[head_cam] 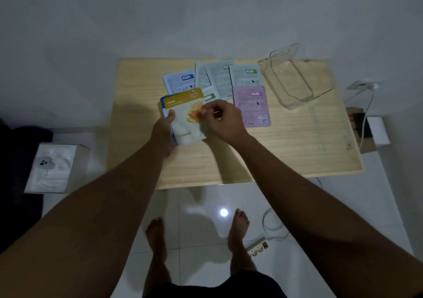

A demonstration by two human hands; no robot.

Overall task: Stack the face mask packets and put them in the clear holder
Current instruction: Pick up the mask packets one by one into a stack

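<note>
1. The left hand (165,126) is clamping the honey packet (185,117), thumb on top, with a blue-edged packet under it (a stack forming, likely).
2. The right hand (223,119) is resting fingers curled on that packet's right edge; whether it is pinching, I cannot tell.
3. Other packets, including the pink packet (251,105), are lying fanned on the wooden table (286,146).
4. The clear holder (295,76) is standing empty at the table's far right.
5. Dim room, white tile floor (320,217), power strip (257,249) lying below.
</note>
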